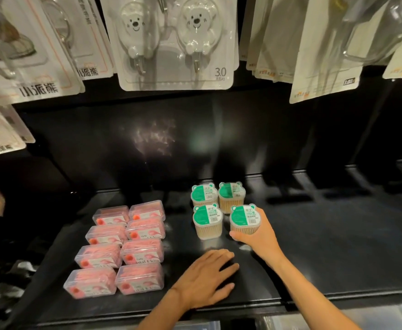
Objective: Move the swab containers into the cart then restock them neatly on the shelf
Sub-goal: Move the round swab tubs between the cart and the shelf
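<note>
- While the right hand (254, 234) grips a green-lidded swab container (244, 219) from its near side, fingers curled round it, that container sits on the black shelf (326, 246).
- Three more swab containers (207, 221) stand just left of and beyond that hand, forming a square with it.
- Left hand (207, 277) rests flat on the shelf, fingers straight, holding nothing.
- Pink floss boxes (121, 246) sit in two columns left of the left hand.
- Bear-hook packs (176, 41) hang above.

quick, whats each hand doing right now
Left hand: open, lying flat on the shelf, holding nothing.
Right hand: fingers curled round the front right swab container.
</note>
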Demonstrator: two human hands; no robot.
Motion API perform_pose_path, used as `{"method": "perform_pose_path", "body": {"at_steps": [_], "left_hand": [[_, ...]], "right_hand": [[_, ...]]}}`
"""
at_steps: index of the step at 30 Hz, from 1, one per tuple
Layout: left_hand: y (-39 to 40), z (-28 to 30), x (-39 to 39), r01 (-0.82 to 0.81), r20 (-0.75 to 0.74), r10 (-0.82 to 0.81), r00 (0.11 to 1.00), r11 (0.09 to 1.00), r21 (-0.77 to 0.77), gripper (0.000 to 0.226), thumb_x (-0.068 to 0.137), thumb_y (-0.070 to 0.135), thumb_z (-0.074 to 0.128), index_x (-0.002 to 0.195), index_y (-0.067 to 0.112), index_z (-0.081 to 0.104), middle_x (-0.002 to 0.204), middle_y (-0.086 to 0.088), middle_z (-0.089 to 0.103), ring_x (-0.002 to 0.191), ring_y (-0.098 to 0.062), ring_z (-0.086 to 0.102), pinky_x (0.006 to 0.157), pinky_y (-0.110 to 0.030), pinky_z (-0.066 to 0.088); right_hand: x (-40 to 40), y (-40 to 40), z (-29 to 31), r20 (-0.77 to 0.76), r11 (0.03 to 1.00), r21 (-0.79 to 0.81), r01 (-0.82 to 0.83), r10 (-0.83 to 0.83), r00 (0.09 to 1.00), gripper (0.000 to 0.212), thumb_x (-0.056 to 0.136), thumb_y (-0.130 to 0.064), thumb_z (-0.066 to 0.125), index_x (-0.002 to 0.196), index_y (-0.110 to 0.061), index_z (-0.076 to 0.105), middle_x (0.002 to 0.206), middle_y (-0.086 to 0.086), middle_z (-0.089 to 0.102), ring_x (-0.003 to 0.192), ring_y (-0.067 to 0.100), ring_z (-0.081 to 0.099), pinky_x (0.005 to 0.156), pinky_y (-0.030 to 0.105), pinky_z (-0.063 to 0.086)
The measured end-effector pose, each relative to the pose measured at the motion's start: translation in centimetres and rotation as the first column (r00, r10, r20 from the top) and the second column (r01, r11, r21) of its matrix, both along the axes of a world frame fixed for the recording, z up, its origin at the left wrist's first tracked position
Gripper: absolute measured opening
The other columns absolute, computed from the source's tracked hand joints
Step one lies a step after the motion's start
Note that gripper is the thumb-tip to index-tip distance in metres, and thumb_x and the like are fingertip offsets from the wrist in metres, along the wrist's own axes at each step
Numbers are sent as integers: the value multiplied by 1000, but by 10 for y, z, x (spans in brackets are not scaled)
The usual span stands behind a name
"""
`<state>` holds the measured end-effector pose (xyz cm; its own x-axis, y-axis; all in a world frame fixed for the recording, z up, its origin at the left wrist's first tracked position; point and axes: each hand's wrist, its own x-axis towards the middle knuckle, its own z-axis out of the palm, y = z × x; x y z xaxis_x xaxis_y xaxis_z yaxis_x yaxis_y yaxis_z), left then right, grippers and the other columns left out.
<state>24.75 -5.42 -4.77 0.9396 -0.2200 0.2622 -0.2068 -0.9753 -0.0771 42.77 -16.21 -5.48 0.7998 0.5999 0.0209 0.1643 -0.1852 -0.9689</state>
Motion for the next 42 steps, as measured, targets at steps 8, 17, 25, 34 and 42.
{"method": "perform_pose_path", "body": {"at_steps": [8,17,25,34,42], "left_hand": [[1,-7,-1,-4,-35,3,999,1000,-26,42,89,45,52,124,25,63,131,-1,58,122,-16,55,100,-29,46],[-2,-7,-2,-8,-54,7,999,1000,-29,41,87,43,52,122,25,64,132,-1,58,122,-15,55,102,-29,43],[-2,-6,-2,-27,-106,17,994,995,-95,41,89,40,51,125,24,62,134,-1,57,124,-16,54,104,-28,36],[-4,-3,-1,-64,-129,45,991,987,-148,42,92,35,47,130,20,56,140,-6,51,129,-22,49,108,-32,33],[-3,-4,-5,-95,-175,61,983,977,-193,46,95,37,40,137,22,50,147,-2,44,137,-18,39,114,-28,21]], "right_hand": [[-5,-19,-2,97,1000,4,-2,2,995,79,60,-13,90,124,-27,45,120,-13,58,106,-10,55,81,2,42],[-12,-7,-6,310,995,-64,72,-48,949,72,67,-31,85,128,-40,48,115,-27,52,106,-9,45,83,4,35],[-13,-5,-15,390,985,-121,121,-65,918,71,70,-38,81,133,-37,48,115,-14,59,104,-3,41,79,8,33],[-12,-5,-18,392,974,-193,116,-31,919,68,76,-27,79,137,-22,47,121,2,59,115,16,48,89,22,38],[-13,-6,-9,372,974,-207,88,-5,928,66,77,-21,78,136,-19,49,123,-5,59,117,15,47,90,18,35]]}}
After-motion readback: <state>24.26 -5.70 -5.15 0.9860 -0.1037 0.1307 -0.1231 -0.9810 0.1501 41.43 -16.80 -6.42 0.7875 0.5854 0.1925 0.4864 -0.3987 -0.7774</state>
